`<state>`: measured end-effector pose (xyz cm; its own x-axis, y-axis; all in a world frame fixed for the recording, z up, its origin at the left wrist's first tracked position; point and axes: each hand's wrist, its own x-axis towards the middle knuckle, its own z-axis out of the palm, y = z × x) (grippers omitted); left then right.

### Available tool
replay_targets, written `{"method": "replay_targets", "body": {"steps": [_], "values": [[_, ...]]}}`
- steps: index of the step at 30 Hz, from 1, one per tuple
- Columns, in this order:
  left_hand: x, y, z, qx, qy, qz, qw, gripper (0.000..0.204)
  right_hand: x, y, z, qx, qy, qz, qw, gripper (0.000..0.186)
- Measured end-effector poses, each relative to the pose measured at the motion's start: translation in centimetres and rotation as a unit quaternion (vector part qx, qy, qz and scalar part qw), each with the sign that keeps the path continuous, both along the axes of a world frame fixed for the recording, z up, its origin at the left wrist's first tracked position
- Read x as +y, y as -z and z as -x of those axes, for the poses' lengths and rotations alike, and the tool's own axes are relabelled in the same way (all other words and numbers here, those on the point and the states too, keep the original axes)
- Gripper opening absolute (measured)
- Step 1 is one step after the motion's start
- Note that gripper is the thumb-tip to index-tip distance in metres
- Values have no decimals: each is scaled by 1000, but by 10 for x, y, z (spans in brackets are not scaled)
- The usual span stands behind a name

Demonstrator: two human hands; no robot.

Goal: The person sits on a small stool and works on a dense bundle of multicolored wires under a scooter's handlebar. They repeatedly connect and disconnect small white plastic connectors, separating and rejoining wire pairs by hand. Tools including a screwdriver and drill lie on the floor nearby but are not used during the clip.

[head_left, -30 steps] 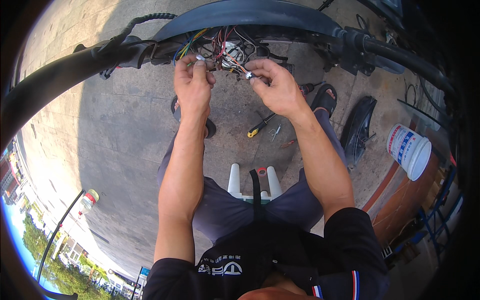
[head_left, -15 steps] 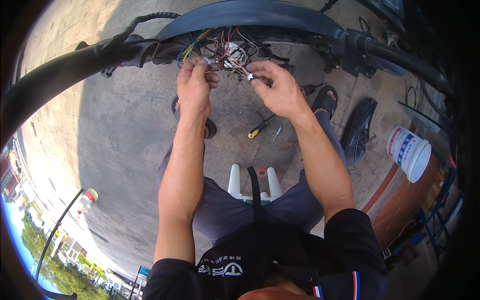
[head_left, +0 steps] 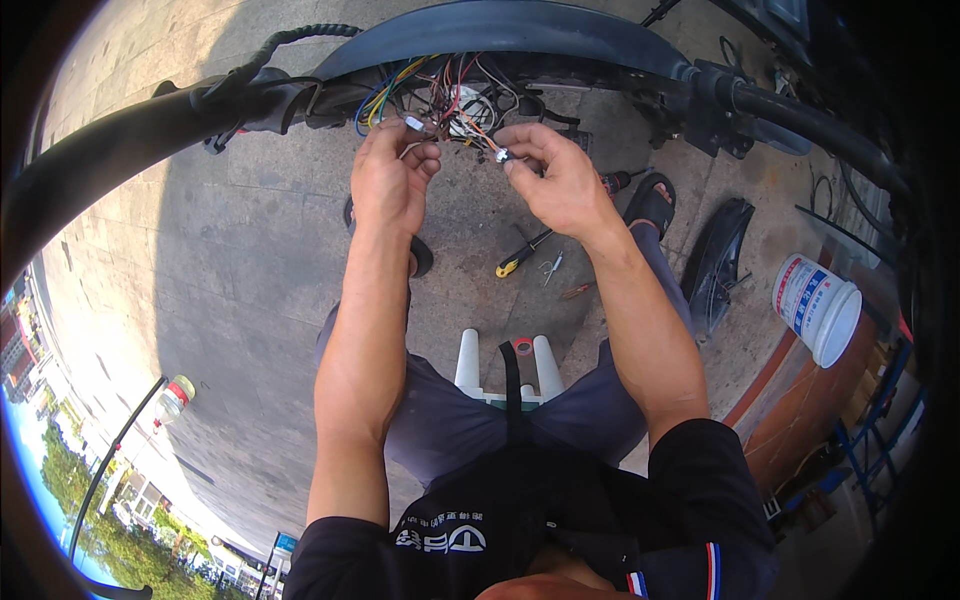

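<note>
Under a dark curved vehicle panel hangs a tangle of coloured wires. My left hand pinches a small white wire connector between thumb and fingers, at the left of the bundle. To the right, my right hand is closed on another wire connector, white at its visible end, with orange and white wires running up from it. The two connectors are apart. My fingers partly hide both of them.
On the paving below lie a yellow-and-black screwdriver, a roll of red tape and a power drill. A black plastic part and a white bucket are at the right. A black bar crosses the upper left.
My left hand has turned slightly and its fingers have shifted, so more of the white connector shows. My right hand stays nearly still.
</note>
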<state>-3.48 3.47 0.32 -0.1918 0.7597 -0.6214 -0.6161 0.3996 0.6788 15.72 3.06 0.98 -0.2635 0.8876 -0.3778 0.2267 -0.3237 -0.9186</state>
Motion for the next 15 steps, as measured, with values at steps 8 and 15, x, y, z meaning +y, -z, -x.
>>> {"method": "replay_targets", "body": {"steps": [8, 15], "values": [[1, 5, 5, -100, 8, 10, 995, 22, 0, 0, 0, 0, -1, -3, 1000, 30], [2, 5, 6, -108, 0, 33, 994, 16, -2, -4, 1, -80, 9, -92, 992, 28]]}}
